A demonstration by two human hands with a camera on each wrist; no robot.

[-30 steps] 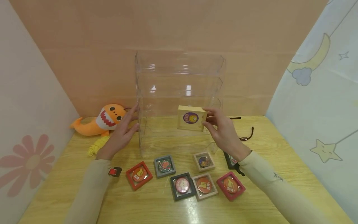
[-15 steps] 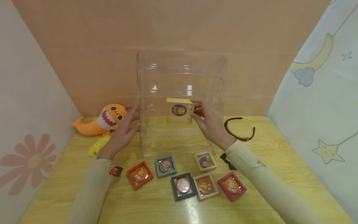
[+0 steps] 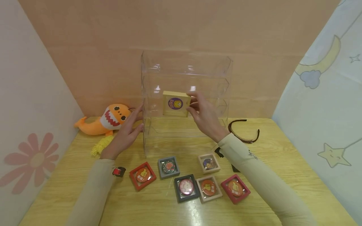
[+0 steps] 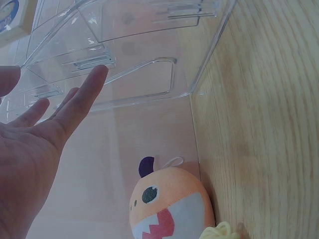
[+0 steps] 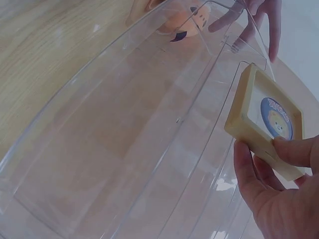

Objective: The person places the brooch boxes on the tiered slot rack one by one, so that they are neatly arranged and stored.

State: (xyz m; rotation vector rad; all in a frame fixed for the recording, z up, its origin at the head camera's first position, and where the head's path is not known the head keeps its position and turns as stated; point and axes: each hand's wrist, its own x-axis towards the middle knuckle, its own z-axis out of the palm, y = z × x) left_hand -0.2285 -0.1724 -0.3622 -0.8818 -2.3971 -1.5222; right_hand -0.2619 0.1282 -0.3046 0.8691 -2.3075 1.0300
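A clear plastic tiered rack [image 3: 186, 137] stands on the table against the back wall. My right hand [image 3: 205, 116] pinches a yellow square display frame [image 3: 167, 110] by its right edge, upright before the rack's middle tiers. Inside it is a purple round badge [image 3: 175, 103] with a yellow animal; the right wrist view shows thumb on the front, fingers behind the yellow frame [image 5: 241, 109]. My left hand [image 3: 125, 133] rests against the rack's left side with fingers extended; in the left wrist view this left hand [image 4: 40, 134] has nothing in its grasp.
An orange shark plush [image 3: 97, 124] and yellow yarn [image 3: 101, 146] lie left of the rack. In front lie several badge frames: red [image 3: 142, 175], grey-blue [image 3: 168, 167], dark [image 3: 186, 187], beige [image 3: 208, 163] and pink-red [image 3: 235, 189]. A brown headband [image 3: 243, 139] lies right.
My right hand has carried the yellow frame left and upward across the front of the rack, uncovering the headband. The left hand stays at the rack's side.
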